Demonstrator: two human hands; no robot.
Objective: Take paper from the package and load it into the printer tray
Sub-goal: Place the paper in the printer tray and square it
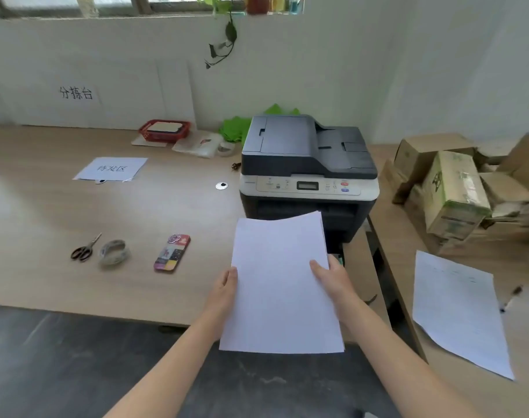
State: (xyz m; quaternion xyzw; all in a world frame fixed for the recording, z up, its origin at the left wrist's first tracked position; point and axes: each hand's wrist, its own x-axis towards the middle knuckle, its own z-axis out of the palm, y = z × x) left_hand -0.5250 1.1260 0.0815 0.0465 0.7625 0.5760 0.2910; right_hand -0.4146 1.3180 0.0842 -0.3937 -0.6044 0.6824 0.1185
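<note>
Both hands, left hand & right hand, grip paper stack by its sides, near printer front. Keep edges squared, level w/ tray slot; tray itself hidden behind paper.

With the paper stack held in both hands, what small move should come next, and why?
Probably lower the paper stack toward the printer base. The left hand and right hand grip its sides, and it hangs in front of the printer, above the tray level. The tray itself is hidden behind the paper.
</note>
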